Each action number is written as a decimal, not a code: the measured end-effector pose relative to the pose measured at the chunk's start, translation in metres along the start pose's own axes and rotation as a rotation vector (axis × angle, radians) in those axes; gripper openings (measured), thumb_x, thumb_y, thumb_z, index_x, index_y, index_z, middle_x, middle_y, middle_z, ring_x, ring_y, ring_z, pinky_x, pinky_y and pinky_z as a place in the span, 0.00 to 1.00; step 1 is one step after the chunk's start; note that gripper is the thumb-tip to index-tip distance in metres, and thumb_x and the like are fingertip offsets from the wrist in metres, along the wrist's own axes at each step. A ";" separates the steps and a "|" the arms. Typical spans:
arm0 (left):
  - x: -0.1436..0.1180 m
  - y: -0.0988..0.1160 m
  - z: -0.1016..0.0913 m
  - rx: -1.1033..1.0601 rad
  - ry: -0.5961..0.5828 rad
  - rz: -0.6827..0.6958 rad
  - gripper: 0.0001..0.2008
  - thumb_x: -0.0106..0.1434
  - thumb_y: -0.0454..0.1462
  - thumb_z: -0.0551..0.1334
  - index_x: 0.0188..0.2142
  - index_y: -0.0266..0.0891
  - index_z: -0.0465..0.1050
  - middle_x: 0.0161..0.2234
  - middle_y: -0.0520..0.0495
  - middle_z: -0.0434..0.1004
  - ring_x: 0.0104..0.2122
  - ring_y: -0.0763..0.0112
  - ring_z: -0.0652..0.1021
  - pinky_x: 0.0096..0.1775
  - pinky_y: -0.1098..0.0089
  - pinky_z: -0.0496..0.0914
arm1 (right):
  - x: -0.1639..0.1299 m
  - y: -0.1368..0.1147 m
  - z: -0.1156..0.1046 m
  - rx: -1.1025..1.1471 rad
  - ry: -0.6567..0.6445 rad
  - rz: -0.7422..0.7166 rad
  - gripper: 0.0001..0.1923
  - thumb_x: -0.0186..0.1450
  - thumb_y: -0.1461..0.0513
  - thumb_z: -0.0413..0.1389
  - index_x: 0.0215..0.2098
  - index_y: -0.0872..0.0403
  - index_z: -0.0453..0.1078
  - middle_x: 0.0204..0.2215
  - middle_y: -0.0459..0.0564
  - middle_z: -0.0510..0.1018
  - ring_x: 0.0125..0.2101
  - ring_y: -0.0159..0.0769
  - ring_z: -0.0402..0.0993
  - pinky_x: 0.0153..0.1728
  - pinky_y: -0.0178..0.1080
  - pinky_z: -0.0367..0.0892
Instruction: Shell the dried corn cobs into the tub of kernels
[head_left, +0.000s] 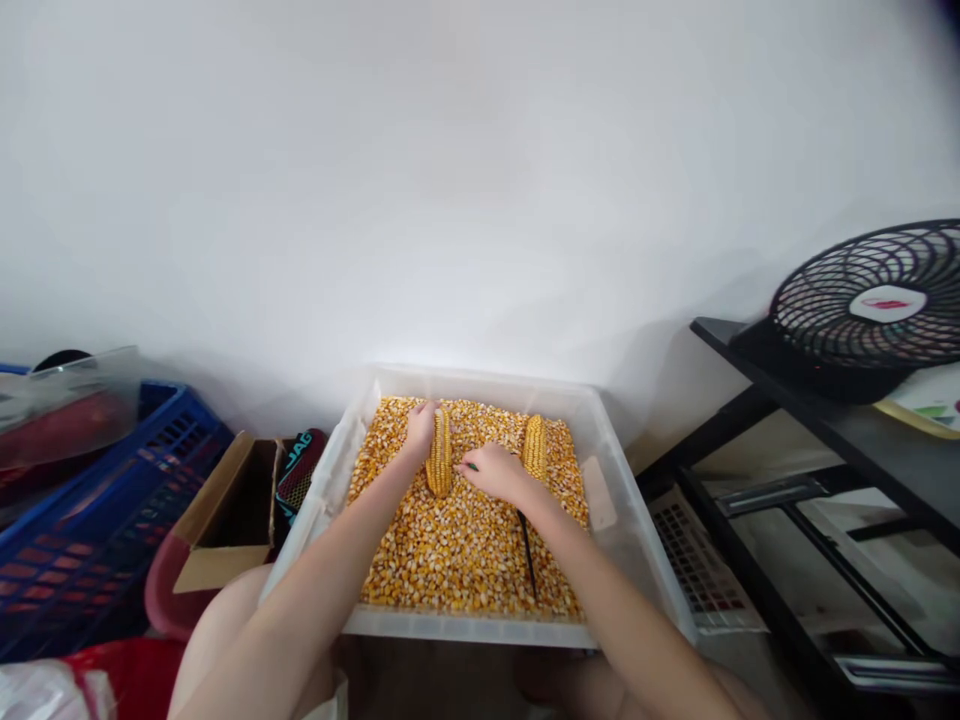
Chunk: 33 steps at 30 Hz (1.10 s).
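Note:
A pale translucent plastic bin (651, 540) holds a thick layer of loose yellow corn kernels (420, 560). My left hand (421, 426) is closed at the upper end of an ear of corn (440, 462), which points away from me over the kernels. Just right of that ear, my right hand (493, 470) is closed in a pinch; a small dark green bit shows at its fingertips, too small to name. Behind the right wrist a second ear of corn (535, 445) lies on the kernels. A thin black rod (528, 556) shows beside the right forearm; its upper end is hidden.
A white wall (480, 180) rises behind the bin. To the left stand a blue plastic crate (112, 520), an open cardboard box (225, 560) and a reddish basin (166, 588). On the right, a black fan (885, 300) sits on a dark-framed stand (795, 400).

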<state>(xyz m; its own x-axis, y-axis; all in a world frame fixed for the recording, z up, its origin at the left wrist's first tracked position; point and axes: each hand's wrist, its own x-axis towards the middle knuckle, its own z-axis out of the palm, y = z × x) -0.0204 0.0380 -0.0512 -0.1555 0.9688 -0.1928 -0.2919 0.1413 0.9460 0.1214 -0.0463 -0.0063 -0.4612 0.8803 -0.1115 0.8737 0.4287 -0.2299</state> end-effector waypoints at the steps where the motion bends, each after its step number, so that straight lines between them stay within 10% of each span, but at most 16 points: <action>1: 0.001 -0.001 0.000 -0.025 0.010 -0.015 0.06 0.49 0.39 0.57 0.22 0.37 0.64 0.13 0.52 0.65 0.15 0.70 0.68 0.20 0.70 0.63 | 0.001 -0.002 0.002 -0.016 0.005 0.003 0.18 0.65 0.56 0.44 0.34 0.53 0.74 0.31 0.51 0.78 0.32 0.34 0.72 0.31 0.32 0.58; 33: 0.009 -0.009 -0.001 -0.132 0.083 -0.057 0.05 0.49 0.37 0.56 0.21 0.37 0.63 0.12 0.54 0.62 0.14 0.72 0.67 0.18 0.72 0.62 | 0.000 -0.038 0.031 -0.265 0.034 -0.016 0.12 0.63 0.69 0.44 0.35 0.61 0.70 0.30 0.59 0.77 0.32 0.41 0.75 0.32 0.37 0.67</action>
<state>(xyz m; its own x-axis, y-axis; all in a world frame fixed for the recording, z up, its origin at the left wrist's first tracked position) -0.0198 0.0452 -0.0616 -0.2113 0.9389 -0.2716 -0.4228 0.1628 0.8915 0.0832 -0.0689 -0.0275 -0.4736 0.8774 -0.0766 0.8785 0.4769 0.0302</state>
